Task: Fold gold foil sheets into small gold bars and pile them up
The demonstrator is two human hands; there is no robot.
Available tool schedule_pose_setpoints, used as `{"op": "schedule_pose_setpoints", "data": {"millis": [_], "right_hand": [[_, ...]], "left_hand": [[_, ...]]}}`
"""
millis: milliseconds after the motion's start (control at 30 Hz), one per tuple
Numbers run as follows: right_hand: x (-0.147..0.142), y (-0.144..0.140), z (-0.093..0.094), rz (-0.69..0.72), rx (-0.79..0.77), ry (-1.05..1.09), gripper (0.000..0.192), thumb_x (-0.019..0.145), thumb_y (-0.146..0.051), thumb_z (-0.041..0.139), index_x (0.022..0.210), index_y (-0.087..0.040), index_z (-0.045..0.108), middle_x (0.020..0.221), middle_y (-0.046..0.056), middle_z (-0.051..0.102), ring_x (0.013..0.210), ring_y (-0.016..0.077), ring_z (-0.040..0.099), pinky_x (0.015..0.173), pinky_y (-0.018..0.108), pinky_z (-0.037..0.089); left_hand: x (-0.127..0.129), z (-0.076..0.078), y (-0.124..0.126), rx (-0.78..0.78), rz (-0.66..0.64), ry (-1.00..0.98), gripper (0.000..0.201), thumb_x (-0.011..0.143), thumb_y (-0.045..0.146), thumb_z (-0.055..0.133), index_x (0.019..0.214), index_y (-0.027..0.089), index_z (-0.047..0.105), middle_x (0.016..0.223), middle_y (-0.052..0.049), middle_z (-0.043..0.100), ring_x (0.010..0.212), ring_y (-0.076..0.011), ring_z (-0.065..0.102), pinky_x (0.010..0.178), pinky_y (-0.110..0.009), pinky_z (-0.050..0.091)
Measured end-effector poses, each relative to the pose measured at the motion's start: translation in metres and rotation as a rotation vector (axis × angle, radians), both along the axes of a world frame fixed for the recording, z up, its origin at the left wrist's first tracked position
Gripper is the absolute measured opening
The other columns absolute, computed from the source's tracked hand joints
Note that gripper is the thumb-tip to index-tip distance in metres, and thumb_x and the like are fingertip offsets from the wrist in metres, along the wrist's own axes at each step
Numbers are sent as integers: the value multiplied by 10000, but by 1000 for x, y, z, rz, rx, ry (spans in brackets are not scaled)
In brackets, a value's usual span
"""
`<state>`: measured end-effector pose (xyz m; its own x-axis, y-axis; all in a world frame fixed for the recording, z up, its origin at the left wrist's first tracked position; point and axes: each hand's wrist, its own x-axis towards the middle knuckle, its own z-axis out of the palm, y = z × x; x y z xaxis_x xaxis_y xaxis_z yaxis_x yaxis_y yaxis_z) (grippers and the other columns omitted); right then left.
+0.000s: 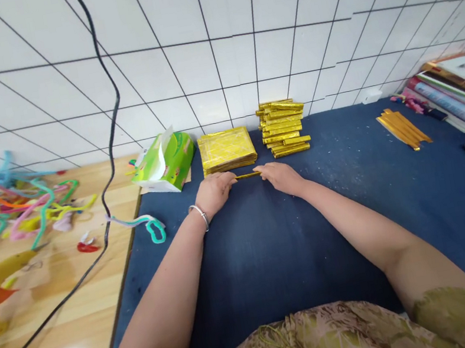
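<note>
Gold foil strip (248, 175), thin and flat, on the blue cloth (273, 251), pinched at either end between left hand (214, 192) and right hand (282, 177). At 12 o'clock: a square foil sheet stack (226, 150); at 1 o'clock, folded bars (283, 127), glossy.

Gold foil strip (248, 175) and gold sheets (227, 149) gleam on a dark blue cloth (271, 239); the wall (193, 55) is white tile with black lines, the tissue box (165, 163) green.
</note>
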<state>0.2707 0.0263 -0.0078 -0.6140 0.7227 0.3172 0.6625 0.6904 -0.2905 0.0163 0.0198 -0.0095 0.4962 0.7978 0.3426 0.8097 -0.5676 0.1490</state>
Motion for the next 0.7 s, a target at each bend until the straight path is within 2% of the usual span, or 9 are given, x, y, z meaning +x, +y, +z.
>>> {"op": "schedule_pose_setpoints", "data": {"millis": [200, 467, 567, 700], "right_hand": [[-3, -3, 3, 29, 64, 82, 315, 917, -141, 404, 1177, -167, 579, 925, 67, 665, 886, 160, 592, 836, 302, 430], [-5, -2, -4, -7, 116, 19, 311, 919, -145, 404, 1175, -166, 580, 962, 78, 657, 928, 175, 567, 837, 305, 430], [-7, -3, -3, 15, 120, 4, 311, 929, -154, 391, 1176, -176, 581, 975, 77, 656, 927, 174, 559, 835, 306, 422], [-11, -4, 3, 27, 163, 15, 300, 944, -182, 377, 1148, -178, 598, 1011, 86, 646, 952, 191, 525, 861, 338, 393]], "left_hand": [[-1, 3, 0, 20, 49, -19, 274, 946, 340, 399, 990, 196, 628, 869, -61, 674, 834, -177, 621, 789, -289, 435], [9, 10, -5, 45, 2, -12, 272, 940, 360, 427, 1061, 232, 634, 1000, -60, 678, 982, -205, 574, 880, -362, 368], [20, 12, -9, 47, -28, 7, 285, 939, 360, 426, 1051, 213, 642, 956, -73, 683, 928, -206, 576, 853, -370, 366], [31, 14, -14, 82, 3, 14, 284, 941, 323, 413, 950, 189, 663, 844, -83, 673, 858, -212, 571, 807, -375, 364]]}}
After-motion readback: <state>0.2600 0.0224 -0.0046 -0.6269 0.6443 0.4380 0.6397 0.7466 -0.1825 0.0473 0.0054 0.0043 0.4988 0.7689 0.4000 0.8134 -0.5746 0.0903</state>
